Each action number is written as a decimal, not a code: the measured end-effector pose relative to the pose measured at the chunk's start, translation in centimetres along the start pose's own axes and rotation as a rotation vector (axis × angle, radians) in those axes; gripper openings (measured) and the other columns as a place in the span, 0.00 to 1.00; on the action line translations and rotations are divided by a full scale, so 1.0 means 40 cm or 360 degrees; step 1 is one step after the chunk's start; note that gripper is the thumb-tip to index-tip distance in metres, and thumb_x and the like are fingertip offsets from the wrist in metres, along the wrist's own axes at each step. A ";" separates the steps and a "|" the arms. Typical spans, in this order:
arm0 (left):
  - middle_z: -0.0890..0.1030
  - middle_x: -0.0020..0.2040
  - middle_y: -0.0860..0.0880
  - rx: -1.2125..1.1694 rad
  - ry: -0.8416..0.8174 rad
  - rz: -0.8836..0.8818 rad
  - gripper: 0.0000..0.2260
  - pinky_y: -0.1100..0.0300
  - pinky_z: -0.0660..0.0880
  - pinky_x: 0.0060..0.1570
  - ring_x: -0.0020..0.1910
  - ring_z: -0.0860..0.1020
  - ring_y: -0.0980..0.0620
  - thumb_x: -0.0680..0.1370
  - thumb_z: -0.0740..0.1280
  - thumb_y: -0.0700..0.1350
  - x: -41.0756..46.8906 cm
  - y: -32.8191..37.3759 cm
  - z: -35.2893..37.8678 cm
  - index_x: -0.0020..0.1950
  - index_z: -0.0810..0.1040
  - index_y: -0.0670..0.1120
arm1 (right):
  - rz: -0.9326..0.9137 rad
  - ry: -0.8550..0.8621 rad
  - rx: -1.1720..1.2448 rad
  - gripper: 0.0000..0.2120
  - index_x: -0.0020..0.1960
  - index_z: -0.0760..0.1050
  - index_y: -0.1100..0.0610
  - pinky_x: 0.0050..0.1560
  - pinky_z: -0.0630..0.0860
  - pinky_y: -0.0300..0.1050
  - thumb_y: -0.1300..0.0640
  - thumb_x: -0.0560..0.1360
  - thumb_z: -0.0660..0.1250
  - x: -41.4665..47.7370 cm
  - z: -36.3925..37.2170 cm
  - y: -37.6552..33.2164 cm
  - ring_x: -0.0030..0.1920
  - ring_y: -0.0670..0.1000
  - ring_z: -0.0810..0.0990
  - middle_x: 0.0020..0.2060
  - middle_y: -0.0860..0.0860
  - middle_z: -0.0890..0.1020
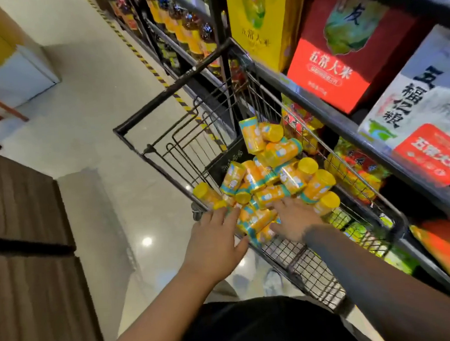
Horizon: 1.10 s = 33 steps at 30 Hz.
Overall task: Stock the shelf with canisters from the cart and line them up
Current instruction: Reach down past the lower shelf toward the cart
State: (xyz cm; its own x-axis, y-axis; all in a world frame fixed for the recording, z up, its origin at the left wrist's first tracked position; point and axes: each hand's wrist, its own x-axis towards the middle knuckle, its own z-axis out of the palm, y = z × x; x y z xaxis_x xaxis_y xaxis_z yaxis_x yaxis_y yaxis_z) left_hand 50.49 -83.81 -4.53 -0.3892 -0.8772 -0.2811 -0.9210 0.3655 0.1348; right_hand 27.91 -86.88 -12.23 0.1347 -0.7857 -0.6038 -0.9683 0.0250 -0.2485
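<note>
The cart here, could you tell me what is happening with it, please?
A person is reaching into the cart with both hands. The left hand and right hand are spread open over the near side of a loose heap of canisters, which lie jumbled on their sides. Neither hand has closed on one yet. The cart stands right beside the shelf, which holds boxes and bags.

Orange canisters [269, 178] with yellow lids were piled every which way inside the wire cart [175, 91], beside the shelf [329, 115].
</note>
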 end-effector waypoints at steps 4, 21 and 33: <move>0.71 0.72 0.48 0.0022 -0.0156 0.0122 0.31 0.47 0.73 0.62 0.69 0.69 0.44 0.77 0.57 0.64 0.149 -0.057 0.037 0.77 0.65 0.52 | 0.0125 0.0122 0.0243 0.37 0.79 0.59 0.51 0.71 0.67 0.56 0.33 0.77 0.59 0.049 -0.008 0.031 0.76 0.60 0.62 0.77 0.55 0.61; 0.76 0.65 0.43 0.0820 -0.0826 0.1270 0.20 0.49 0.74 0.56 0.63 0.76 0.40 0.79 0.64 0.52 0.849 -0.218 0.186 0.69 0.73 0.46 | 0.0922 0.0336 0.0793 0.35 0.80 0.58 0.49 0.72 0.66 0.58 0.37 0.78 0.62 0.008 -0.024 -0.131 0.77 0.60 0.60 0.80 0.55 0.59; 0.82 0.49 0.40 0.1348 -0.0435 0.2273 0.08 0.42 0.77 0.56 0.50 0.81 0.38 0.72 0.69 0.41 1.032 -0.268 0.393 0.50 0.84 0.43 | 0.1139 0.0085 0.1227 0.37 0.81 0.55 0.52 0.71 0.67 0.57 0.41 0.79 0.66 0.357 0.145 -0.056 0.75 0.61 0.63 0.78 0.56 0.63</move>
State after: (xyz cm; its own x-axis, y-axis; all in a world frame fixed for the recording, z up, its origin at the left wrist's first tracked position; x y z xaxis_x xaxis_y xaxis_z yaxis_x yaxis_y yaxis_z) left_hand 44.04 -119.05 -32.50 -0.7689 0.3241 -0.5511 0.4342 0.8974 -0.0781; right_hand 33.24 -94.58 -24.70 -0.4431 -0.4582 -0.7705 -0.4200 0.8655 -0.2731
